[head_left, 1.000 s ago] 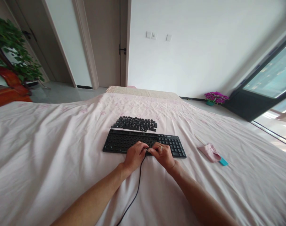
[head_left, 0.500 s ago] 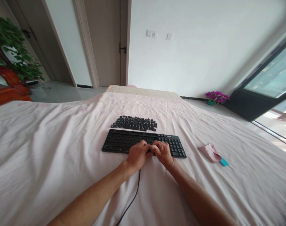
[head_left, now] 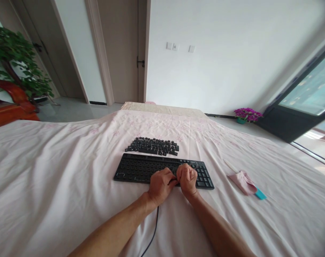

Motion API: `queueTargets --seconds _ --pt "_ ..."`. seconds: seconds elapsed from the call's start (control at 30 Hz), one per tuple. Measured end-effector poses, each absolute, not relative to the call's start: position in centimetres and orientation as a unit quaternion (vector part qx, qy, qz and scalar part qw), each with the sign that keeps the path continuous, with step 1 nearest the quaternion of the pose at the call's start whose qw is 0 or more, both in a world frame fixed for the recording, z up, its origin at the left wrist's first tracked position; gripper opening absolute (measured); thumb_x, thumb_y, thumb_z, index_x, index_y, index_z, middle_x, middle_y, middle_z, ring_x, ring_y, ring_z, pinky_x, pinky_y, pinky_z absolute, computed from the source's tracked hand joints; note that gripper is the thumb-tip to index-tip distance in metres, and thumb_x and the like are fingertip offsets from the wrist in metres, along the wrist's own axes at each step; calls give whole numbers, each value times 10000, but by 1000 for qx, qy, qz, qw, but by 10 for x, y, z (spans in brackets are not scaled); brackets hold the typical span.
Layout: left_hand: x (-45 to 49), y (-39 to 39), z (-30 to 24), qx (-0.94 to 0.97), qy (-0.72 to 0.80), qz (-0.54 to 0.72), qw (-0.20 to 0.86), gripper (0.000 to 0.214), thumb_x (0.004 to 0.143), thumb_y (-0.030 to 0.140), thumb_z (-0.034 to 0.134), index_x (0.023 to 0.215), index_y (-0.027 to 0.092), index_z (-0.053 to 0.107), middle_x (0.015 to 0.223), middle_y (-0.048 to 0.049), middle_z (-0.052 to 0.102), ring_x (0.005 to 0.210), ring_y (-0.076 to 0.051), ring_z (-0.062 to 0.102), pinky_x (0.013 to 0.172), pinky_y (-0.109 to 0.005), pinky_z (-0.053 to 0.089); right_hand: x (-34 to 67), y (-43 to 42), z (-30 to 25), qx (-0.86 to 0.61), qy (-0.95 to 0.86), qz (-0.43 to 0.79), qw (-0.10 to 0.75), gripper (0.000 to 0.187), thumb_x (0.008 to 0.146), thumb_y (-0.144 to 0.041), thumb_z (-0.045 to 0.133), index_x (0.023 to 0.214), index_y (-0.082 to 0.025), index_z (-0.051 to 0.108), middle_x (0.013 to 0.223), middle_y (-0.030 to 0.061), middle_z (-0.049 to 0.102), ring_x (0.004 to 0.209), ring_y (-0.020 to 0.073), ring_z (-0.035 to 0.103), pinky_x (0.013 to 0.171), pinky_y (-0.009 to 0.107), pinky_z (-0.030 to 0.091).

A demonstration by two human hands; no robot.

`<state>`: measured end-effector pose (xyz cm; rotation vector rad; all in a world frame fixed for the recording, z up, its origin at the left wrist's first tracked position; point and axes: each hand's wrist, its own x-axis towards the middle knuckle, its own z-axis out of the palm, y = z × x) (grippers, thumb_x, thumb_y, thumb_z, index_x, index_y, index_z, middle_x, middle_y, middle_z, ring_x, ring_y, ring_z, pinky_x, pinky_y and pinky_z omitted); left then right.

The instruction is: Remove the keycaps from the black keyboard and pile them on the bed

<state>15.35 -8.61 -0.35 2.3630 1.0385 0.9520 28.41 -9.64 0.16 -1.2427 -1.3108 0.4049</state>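
A black keyboard [head_left: 141, 167] lies on a pale pink cloth, most of its left and middle keycaps off and the number pad on the right still capped. Just behind it, loose black keycaps [head_left: 151, 146] are laid out in rows. Over the keyboard's front edge, right of its middle, my left hand [head_left: 162, 184] is closed with thumb and fingers pressed together. Beside it my right hand [head_left: 187, 178] is curled into a fist, the two nearly touching. Whatever the fingers hold is hidden. A black cable [head_left: 155, 228] runs from the keyboard towards me.
To the right lies a small pink cloth pouch [head_left: 244, 182] with a turquoise piece [head_left: 260, 194] sticking out. The pink cloth [head_left: 71, 185] has wrinkles and folds. Beyond it are a door [head_left: 119, 53], a potted plant [head_left: 20, 60], a red-brown wooden chair [head_left: 15, 107] and purple flowers [head_left: 248, 114].
The view has tilted up a little, so everything sits lower. My right hand has turned and closed into a tighter fist. My left hand has shifted slightly to the right on the keyboard.
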Motion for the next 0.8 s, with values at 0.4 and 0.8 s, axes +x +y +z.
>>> queueTargets --seconds 0.4,0.8 --pt "147 -81 -9 766 351 403 356 203 773 117 642 944 225 668 871 6 639 811 -137 599 755 -251 473 288 -104 13 -516 -624 127 573 468 971 -310 261 570 -205 479 555 6 522 545 129 496 591 268 406" --pt "145 -79 -15 698 385 473 374 442 738 60 619 1140 238 580 904 14 646 787 -120 612 790 -294 523 299 -105 49 -612 -732 -26 298 338 967 -284 355 745 -206 597 716 31 631 740 155 567 732 253 370"
